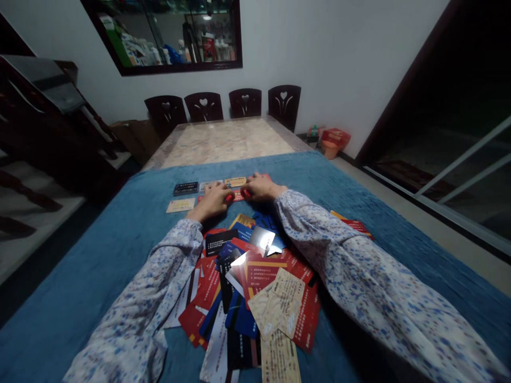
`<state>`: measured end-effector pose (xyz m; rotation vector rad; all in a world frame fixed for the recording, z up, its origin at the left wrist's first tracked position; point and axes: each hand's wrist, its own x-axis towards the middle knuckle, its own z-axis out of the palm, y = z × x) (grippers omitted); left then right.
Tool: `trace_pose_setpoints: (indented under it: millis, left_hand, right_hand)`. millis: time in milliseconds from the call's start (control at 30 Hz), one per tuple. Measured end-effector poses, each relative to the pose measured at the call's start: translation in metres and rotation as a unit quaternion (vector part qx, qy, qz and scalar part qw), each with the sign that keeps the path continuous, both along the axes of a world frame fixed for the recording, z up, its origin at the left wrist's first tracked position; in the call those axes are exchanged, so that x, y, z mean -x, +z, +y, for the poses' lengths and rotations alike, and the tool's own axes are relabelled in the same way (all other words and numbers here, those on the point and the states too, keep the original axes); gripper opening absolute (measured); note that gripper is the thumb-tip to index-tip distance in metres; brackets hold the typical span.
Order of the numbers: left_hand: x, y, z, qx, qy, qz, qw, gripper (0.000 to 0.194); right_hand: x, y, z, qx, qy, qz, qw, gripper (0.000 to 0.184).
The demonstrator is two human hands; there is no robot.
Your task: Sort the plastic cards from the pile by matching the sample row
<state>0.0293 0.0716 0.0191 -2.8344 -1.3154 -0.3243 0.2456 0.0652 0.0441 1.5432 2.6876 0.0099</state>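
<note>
A red card [238, 195] lies between my two hands on the blue cloth. My left hand [211, 202] bends over its left part, thumb against the card, fingertips by a pale card [205, 186] behind. At the right end my right hand [261, 188] is closed, its thumb side at the card's edge; its other fingertips are partly hidden. A yellow card [235, 182], a stack of dark cards [186, 188] and a cream card [180, 205] lie around them. Below my forearms spreads a loose pile of red, blue, black and beige cards [263, 271].
The blue cloth [131, 234] covers the near part of a long table [223, 141]. More red and yellow cards [357, 226] lie right of my right sleeve. Several dark chairs [203, 108] stand at the far end. An orange bin [330, 149] is on the floor.
</note>
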Motion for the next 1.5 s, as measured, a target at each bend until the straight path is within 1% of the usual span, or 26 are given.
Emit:
trace_pose_setpoints:
  millis: [167,400,533,633,833,1067,1300,1500]
  left_hand:
    - [0.001,0.000,0.000,-0.005,-0.012,-0.007,1.000,0.025]
    - [0.000,0.003,-0.003,-0.004,-0.019,-0.006,1.000,0.026]
    - [-0.001,0.005,-0.004,-0.002,-0.020,0.007,1.000,0.026]
    - [-0.003,0.007,-0.005,-0.004,-0.023,-0.001,1.000,0.026]
    - [-0.012,0.013,-0.012,-0.018,-0.054,-0.008,0.998,0.028]
    - [-0.023,0.021,-0.022,-0.027,-0.087,-0.022,0.996,0.022]
    - [-0.034,0.030,-0.033,-0.029,-0.112,-0.021,0.993,0.021]
    - [-0.043,0.031,-0.038,-0.032,-0.135,-0.023,0.990,0.018]
  right_hand:
    - [0.000,0.002,-0.006,-0.020,-0.010,0.007,1.000,0.041]
    - [-0.004,0.009,-0.016,-0.028,0.011,0.007,1.000,0.044]
    - [-0.008,0.011,-0.024,-0.033,0.012,0.005,0.999,0.043]
    - [-0.012,0.012,-0.029,-0.038,0.008,0.002,0.999,0.043]
    - [-0.024,0.014,-0.043,-0.042,0.004,0.006,0.999,0.041]
    - [-0.037,0.020,-0.068,-0.041,-0.004,0.012,0.999,0.039]
    - [-0.051,0.017,-0.084,-0.043,-0.010,0.015,0.999,0.035]
    - [-0.069,0.020,-0.098,-0.055,-0.024,0.019,0.998,0.032]
